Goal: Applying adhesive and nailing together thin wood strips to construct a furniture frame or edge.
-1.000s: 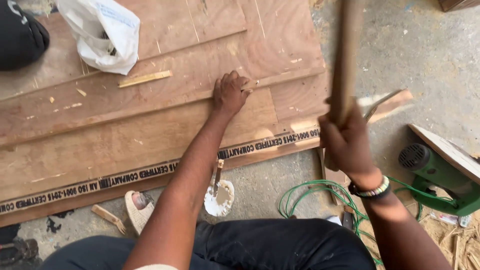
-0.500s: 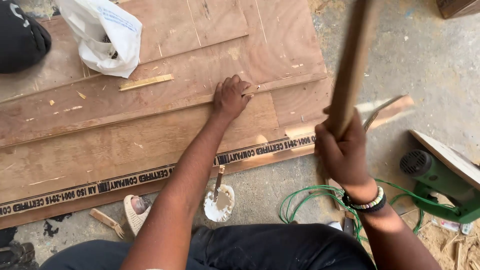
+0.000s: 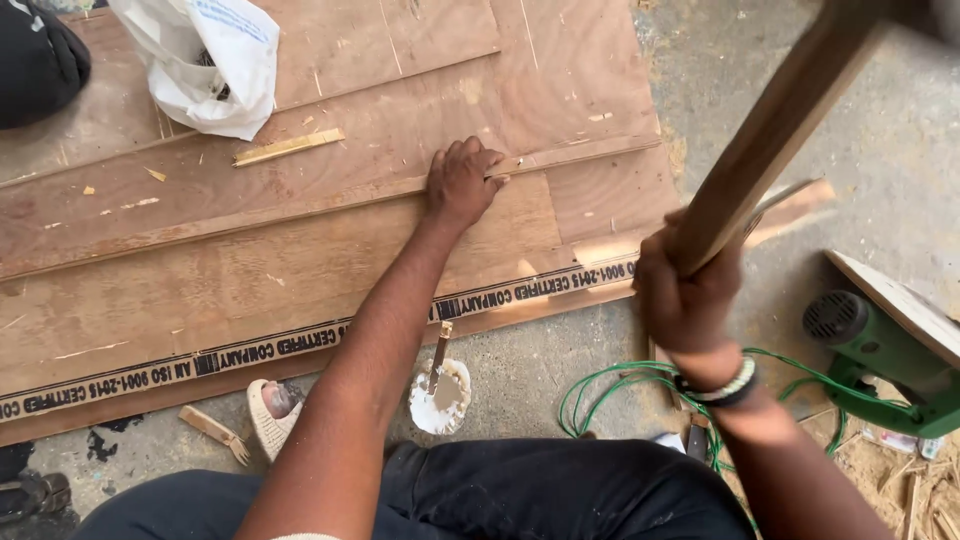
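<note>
Nearest, at five o'clock, the right hand (image 3: 688,300) was clenched around a raised wooden handle (image 3: 775,125) slanting toward one o'clock. At six o'clock a small glue pot (image 3: 440,398) with a stick stood on the concrete. Farther, at twelve o'clock, the left hand (image 3: 460,182) pressed flat, fingers curled over a thin wooden strip (image 3: 300,205) on the plywood sheets (image 3: 250,290). A white bag (image 3: 205,60) lay at eleven o'clock.
</note>
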